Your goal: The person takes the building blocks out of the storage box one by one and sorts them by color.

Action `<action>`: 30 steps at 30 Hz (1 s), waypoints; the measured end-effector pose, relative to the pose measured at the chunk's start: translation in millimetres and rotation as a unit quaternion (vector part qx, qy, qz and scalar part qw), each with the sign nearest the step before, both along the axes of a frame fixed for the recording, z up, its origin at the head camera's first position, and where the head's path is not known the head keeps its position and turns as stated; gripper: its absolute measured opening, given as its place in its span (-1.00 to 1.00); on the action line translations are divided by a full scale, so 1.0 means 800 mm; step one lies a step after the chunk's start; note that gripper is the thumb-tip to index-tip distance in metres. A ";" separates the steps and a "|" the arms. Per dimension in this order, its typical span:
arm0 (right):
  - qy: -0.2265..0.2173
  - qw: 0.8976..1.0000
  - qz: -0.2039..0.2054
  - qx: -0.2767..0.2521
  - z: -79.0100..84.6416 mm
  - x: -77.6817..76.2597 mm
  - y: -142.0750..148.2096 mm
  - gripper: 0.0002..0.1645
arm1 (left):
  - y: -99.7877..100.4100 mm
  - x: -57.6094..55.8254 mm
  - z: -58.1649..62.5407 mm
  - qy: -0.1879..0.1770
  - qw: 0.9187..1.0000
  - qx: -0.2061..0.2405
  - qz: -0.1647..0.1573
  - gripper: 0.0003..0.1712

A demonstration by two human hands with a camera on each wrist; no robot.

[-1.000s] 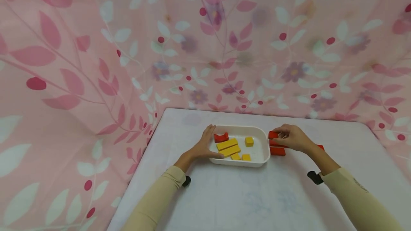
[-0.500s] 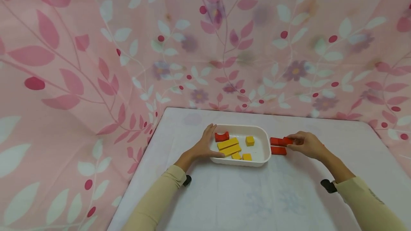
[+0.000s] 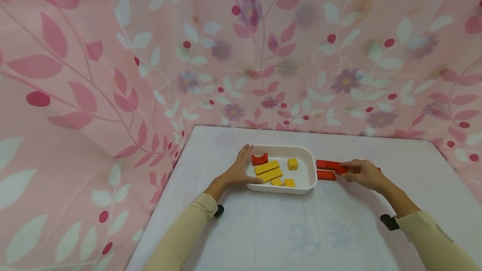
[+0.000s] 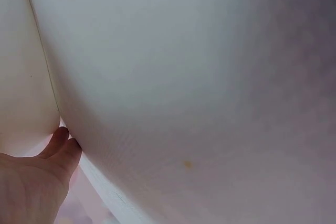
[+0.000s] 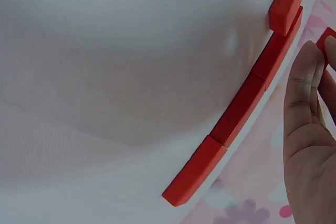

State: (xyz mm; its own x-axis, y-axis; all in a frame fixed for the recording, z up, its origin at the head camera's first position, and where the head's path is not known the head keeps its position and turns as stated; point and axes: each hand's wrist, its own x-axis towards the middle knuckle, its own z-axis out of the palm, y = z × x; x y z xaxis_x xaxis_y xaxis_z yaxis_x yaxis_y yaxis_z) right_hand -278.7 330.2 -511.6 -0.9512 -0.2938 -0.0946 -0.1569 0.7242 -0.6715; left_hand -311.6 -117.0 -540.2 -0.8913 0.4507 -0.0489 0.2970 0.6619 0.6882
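Note:
My left hand (image 3: 234, 173) grips the left end of a white tray (image 3: 280, 190), thumb over the near rim and fingers at the far side. In the left wrist view its fingertips touch the tray's pale wall (image 4: 26, 72). My right hand (image 3: 368, 175) pinches a small red block (image 3: 341, 170) at the right end of a red block (image 3: 325, 175) beside the tray. Just behind, more red blocks (image 3: 326, 164) form a row, partly hidden by the hand. The right wrist view shows that row of red blocks (image 5: 239, 109) end to end.
Inside the tray lie two long yellow blocks (image 3: 268, 171), several small yellow blocks (image 3: 292, 164) and a red block with a curved notch (image 3: 260, 159). A white cloth (image 3: 278, 233) covers the table, and a pink floral curtain (image 3: 241, 62) hangs behind.
My right hand has carried the small red block rightward from the tray's right end, then slightly down toward the nearer red block. My left hand stays on the tray.

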 end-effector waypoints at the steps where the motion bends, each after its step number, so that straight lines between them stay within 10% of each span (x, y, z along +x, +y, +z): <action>1: -0.012 1.000 -0.002 -0.001 0.000 0.000 0.000 -0.42 | 0.000 0.000 0.000 -0.001 1.000 0.000 0.000 0.40; 30: -0.005 0.997 0.011 0.074 -0.025 0.003 -0.004 -0.51 | -0.001 -0.003 -0.005 0.001 1.000 0.006 -0.002 0.42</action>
